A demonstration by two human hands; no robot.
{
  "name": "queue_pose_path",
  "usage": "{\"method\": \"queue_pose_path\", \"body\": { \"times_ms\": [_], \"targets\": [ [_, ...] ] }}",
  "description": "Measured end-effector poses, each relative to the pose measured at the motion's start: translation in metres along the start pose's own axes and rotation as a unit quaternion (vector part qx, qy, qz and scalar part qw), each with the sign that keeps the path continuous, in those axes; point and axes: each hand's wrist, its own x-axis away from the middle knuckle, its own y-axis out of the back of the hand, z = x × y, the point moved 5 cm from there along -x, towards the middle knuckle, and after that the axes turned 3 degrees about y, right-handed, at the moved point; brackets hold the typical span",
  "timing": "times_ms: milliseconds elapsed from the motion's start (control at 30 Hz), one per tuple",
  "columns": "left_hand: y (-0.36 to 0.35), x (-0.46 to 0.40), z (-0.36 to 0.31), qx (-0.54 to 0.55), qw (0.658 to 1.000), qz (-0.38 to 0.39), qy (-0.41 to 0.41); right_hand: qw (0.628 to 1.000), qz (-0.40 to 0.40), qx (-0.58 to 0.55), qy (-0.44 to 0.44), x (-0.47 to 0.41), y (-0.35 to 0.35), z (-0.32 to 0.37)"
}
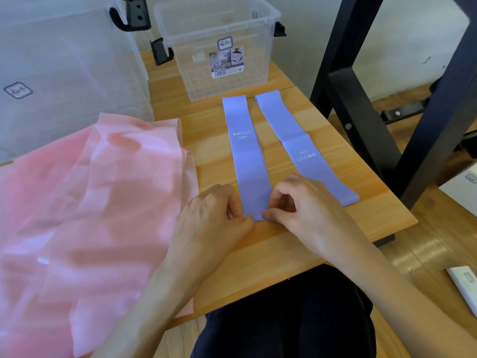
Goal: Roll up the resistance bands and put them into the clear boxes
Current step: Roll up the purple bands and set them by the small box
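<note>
Two purple resistance bands lie flat side by side on the wooden table (pixel 296 241). My left hand (pixel 214 213) and my right hand (pixel 296 202) pinch the near end of the left purple band (pixel 245 151), one at each corner. The right purple band (pixel 296 140) lies untouched, slanting toward the table's right edge. A wide pink band (pixel 103 202) is spread in loose folds over the table's left half. A small clear box (pixel 219 47) stands open at the back centre. A larger clear box (pixel 64 73) stands at the back left.
A black metal frame (pixel 366 99) rises just right of the table. A white flat object (pixel 464 288) lies on the wooden floor at the lower right. My dark-clothed lap (pixel 284 319) sits under the table's near edge.
</note>
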Motion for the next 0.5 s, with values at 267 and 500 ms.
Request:
{"method": "queue_pose_path", "body": {
  "times_ms": [267, 500],
  "targets": [
    [-0.008, 0.017, 0.002, 0.045, 0.989, -0.053, -0.132, 0.991, -0.084, -0.037, 0.098, 0.014, -0.005, -0.014],
    [-0.007, 0.013, 0.003, 0.035, 0.991, -0.029, -0.126, 0.988, -0.097, -0.013, 0.121, 0.013, -0.008, -0.01]
  ]
}}
